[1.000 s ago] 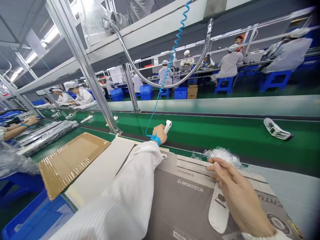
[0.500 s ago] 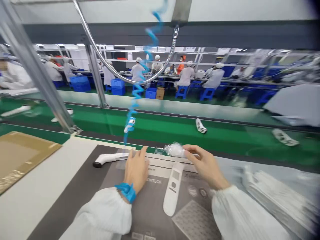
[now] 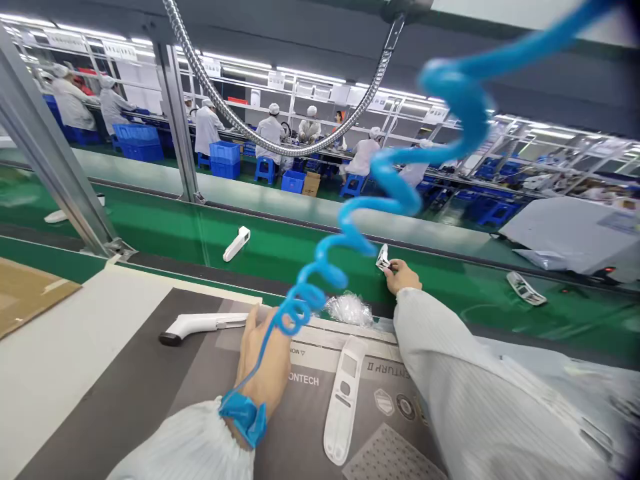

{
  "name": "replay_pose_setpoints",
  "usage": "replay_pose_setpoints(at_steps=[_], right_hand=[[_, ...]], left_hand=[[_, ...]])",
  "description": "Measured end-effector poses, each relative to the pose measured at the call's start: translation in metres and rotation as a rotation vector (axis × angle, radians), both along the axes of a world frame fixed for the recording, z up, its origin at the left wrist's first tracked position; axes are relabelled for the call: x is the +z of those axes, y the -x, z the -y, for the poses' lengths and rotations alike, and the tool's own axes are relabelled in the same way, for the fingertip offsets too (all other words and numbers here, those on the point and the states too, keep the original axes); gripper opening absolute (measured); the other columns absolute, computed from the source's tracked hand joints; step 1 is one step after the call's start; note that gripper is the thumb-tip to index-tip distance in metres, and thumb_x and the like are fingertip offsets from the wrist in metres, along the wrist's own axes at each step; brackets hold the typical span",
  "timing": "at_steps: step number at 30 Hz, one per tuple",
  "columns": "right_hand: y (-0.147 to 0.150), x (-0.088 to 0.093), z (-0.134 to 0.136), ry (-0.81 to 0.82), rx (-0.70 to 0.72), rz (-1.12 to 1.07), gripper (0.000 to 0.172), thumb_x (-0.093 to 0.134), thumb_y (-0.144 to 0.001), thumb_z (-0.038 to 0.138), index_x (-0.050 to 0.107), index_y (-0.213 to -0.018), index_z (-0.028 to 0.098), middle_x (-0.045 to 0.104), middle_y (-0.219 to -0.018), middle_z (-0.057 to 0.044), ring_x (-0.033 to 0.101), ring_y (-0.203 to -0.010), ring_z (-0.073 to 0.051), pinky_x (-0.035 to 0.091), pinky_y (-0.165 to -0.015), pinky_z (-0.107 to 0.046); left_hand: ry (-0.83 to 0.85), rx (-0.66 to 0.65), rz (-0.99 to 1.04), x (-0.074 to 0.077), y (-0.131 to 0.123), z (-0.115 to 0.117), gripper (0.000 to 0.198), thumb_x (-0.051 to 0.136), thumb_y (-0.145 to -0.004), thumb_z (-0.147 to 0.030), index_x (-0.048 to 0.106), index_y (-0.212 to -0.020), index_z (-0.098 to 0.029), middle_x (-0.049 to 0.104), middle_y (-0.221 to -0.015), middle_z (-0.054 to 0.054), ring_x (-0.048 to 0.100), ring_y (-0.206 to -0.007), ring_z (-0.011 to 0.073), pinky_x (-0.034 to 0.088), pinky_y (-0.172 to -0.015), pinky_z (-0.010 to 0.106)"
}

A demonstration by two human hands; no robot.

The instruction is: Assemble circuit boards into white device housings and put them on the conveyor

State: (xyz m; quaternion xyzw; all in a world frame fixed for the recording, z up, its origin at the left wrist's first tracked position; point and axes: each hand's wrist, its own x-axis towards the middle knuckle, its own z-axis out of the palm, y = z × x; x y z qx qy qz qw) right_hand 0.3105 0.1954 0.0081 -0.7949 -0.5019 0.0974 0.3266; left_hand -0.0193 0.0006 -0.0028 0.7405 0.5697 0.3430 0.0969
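Looking down from the head, a small white part (image 3: 383,257) is seen pinched by the right hand (image 3: 401,277) above a green conveyor belt (image 3: 450,287). The left hand (image 3: 263,363) is laid open on a grey printed mat (image 3: 125,400), against a white pistol-shaped thermometer (image 3: 200,323).

the one head-worn camera looks forward and down from the person's head, close above the left hand (image 3: 263,363), right hand (image 3: 397,277) and grey work mat (image 3: 100,413), across a green conveyor belt (image 3: 150,223) toward far benches (image 3: 320,157); a coiled blue cord (image 3: 455,87), apparently near the lens, blurs part of the view.
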Motion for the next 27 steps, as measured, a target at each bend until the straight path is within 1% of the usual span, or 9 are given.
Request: replay_pose_setpoints(at_steps=[5, 10, 12, 15, 17, 19, 22, 24, 27], right_hand=[[0.021, 0.010, 0.016, -0.076, 0.017, -0.124, 0.022, 0.062, -0.076, 0.024, 0.061, -0.098, 0.020, 0.068, -0.109, -0.017, 0.057, -0.115, -0.035, 0.038, -0.101, -0.053], [0.039, 0.050, 0.052, -0.186, 0.128, -0.380, 0.026, 0.043, -0.087, 0.024, 0.056, -0.109, 0.019, 0.068, -0.097, -0.010, 0.069, -0.079, -0.022, 0.057, -0.078, -0.042], [0.051, 0.067, 0.076, -0.218, 0.208, -0.492, 0.026, 0.040, -0.089, 0.023, 0.058, -0.107, 0.021, 0.068, -0.091, -0.006, 0.067, -0.069, -0.017, 0.059, -0.073, -0.038], [0.078, 0.083, 0.124, -0.170, 0.444, -0.763, 0.020, 0.052, -0.087, 0.027, 0.063, -0.103, 0.022, 0.066, -0.083, -0.002, 0.064, -0.065, -0.014, 0.059, -0.074, -0.036], [0.099, 0.083, 0.159, -0.074, 0.613, -0.960, 0.022, 0.063, -0.085, 0.033, 0.064, -0.104, 0.022, 0.066, -0.088, -0.002, 0.062, -0.067, -0.014, 0.058, -0.076, -0.036], [0.117, 0.076, 0.187, 0.016, 0.697, -1.042, 0.031, 0.066, -0.084, 0.041, 0.065, -0.109, 0.024, 0.066, -0.097, -0.003, 0.061, -0.073, -0.014, 0.057, -0.078, -0.037], [0.128, 0.057, 0.210, -0.026, 0.687, -0.860, 0.040, 0.062, -0.086, 0.051, 0.063, -0.119, 0.028, 0.064, -0.112, -0.004, 0.061, -0.084, -0.017, 0.054, -0.080, -0.039], [0.127, 0.048, 0.213, -0.195, 0.671, -0.560, 0.036, 0.061, -0.088, 0.049, 0.064, -0.117, 0.029, 0.062, -0.117, -0.005, 0.060, -0.087, -0.019, 0.050, -0.082, -0.039], [0.123, 0.043, 0.210, -0.398, 0.703, -0.008, 0.017, 0.060, -0.091, 0.040, 0.069, -0.099, 0.028, 0.064, -0.107, -0.006, 0.058, -0.090, -0.021, 0.043, -0.086, -0.040]], left_hand=[[0.084, 0.023, -0.181, 0.014, -0.003, 0.004, 0.024, 0.039, -0.093, -0.011, 0.062, -0.100, -0.016, 0.067, -0.110, 0.010, 0.065, -0.103, 0.0242, 0.026, -0.114, 0.054], [0.053, 0.015, 0.134, 0.022, -0.008, 0.007, 0.018, 0.047, -0.093, -0.016, 0.061, -0.104, -0.016, 0.068, -0.110, 0.009, 0.061, -0.107, 0.0245, 0.042, -0.103, 0.047], [0.011, 0.018, 0.304, 0.026, -0.009, 0.008, 0.024, 0.050, -0.094, -0.024, 0.059, -0.115, -0.015, 0.065, -0.121, 0.011, 0.057, -0.116, 0.0245, 0.043, -0.103, 0.044], [0.014, 0.014, 0.465, 0.035, -0.010, 0.011, 0.047, 0.049, -0.096, -0.039, 0.047, -0.135, -0.013, 0.053, -0.140, 0.015, 0.048, -0.131, 0.0246, 0.037, -0.110, 0.043], [0.092, -0.059, 0.506, 0.041, -0.011, 0.015, 0.052, 0.051, -0.095, -0.043, 0.045, -0.138, -0.015, 0.053, -0.141, 0.013, 0.049, -0.130, 0.0237, 0.039, -0.109, 0.041], [0.206, -0.206, 0.494, 0.045, -0.011, 0.018, 0.042, 0.053, -0.094, -0.040, 0.055, -0.130, -0.018, 0.064, -0.129, 0.009, 0.059, -0.117, 0.0217, 0.045, -0.099, 0.035], [0.298, -0.346, 0.399, 0.044, -0.013, 0.020, 0.028, 0.052, -0.094, -0.035, 0.068, -0.111, -0.021, 0.073, -0.105, 0.003, 0.066, -0.092, 0.0192, 0.049, -0.081, 0.030], [0.259, -0.320, 0.327, 0.041, -0.015, 0.021, 0.026, 0.052, -0.094, -0.034, 0.070, -0.107, -0.022, 0.074, -0.101, 0.002, 0.066, -0.089, 0.0197, 0.048, -0.077, 0.029], [0.180, -0.262, 0.224, 0.037, -0.017, 0.022, 0.024, 0.054, -0.093, -0.035, 0.071, -0.106, -0.023, 0.074, -0.102, 0.004, 0.066, -0.093, 0.0220, 0.046, -0.081, 0.030]])
